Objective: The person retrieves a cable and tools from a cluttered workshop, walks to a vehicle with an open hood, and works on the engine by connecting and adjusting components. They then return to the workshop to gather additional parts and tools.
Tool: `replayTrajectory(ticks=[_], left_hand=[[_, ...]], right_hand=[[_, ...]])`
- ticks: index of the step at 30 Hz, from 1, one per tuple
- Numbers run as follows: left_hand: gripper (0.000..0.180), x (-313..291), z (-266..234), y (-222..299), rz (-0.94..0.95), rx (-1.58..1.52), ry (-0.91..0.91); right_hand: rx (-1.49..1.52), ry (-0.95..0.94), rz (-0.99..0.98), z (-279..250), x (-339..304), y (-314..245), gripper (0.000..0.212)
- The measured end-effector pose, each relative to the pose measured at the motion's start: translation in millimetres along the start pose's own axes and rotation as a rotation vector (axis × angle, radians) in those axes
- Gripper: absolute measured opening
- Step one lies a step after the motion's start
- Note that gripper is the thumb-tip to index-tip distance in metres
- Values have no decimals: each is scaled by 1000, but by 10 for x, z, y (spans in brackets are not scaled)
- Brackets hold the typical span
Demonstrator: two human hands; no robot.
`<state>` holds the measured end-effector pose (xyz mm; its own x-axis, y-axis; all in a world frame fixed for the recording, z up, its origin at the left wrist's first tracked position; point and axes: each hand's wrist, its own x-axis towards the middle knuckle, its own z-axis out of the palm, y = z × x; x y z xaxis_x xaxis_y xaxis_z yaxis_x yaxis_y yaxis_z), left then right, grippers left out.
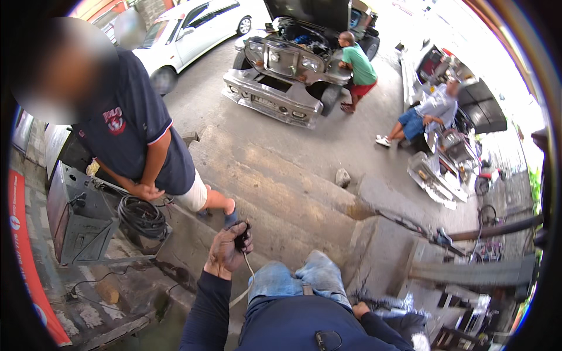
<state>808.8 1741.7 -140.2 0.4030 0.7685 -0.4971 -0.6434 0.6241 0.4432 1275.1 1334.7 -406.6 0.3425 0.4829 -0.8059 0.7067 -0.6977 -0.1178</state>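
Observation:
Raised in front of my left knee, my left hand (225, 250) is closed around a small black object (241, 237). Dark smudges cover its fingers and thumb. A thin pale cord (250, 268) hangs from that hand down past my jeans (275, 281); what exactly the black object is cannot be made out. Low beside my right hip, my right hand (361, 310) shows only in part. Its fingers are too small and hidden to read, and nothing can be seen in it. Dark metal parts (374, 301) lie close to it.
At left, a person in a dark shirt (140, 117) stands beside a grey metal box (82, 216) and a coiled black cable (142, 216). Concrete steps (263, 187) lead toward a jeep with its hood raised (287, 64). Two more people are farther off. A rock (342, 177) lies ahead.

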Motion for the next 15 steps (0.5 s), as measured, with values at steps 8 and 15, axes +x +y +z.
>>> replayTrajectory(ticks=[8, 15], left_hand=[[12, 2349, -151, 182, 306, -46, 54], [22, 4377, -247, 876, 487, 200, 419]], right_hand=[[-374, -85, -127, -1617, 3580, -1158, 52], [331, 147, -324, -3917, 5882, -4066, 33]])
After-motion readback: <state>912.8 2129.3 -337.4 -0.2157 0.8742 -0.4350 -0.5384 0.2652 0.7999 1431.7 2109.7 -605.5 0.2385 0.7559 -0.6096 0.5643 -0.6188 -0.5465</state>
